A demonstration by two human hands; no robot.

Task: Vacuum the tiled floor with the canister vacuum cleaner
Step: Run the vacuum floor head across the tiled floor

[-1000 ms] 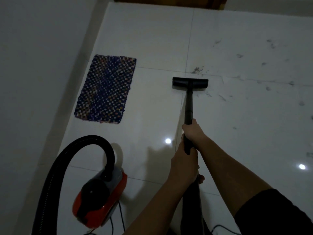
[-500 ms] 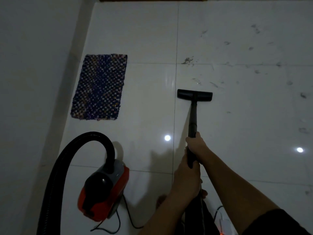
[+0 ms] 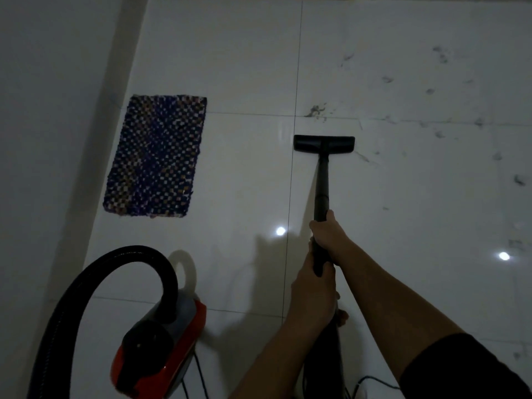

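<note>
1. You have two hands in shot: right hand (image 3: 326,234) and left hand (image 3: 313,295).
2. One wand (image 3: 322,185), and both your hands grip it.
3. One floor nozzle (image 3: 324,144).
4. One canister vacuum cleaner (image 3: 161,347) and one hose (image 3: 86,283).
5. One checked mat (image 3: 157,156).
6. Two bright light spots (image 3: 280,231) on the tiled floor (image 3: 230,67).
7. One long joint and two cross joints, so you see six tiles in part.
8. One dark sleeve (image 3: 460,367).
9. One dirt clump (image 3: 315,110), plus scattered specks too many to count.
10. Thin cables (image 3: 198,372) by the canister; number unclear.
</note>
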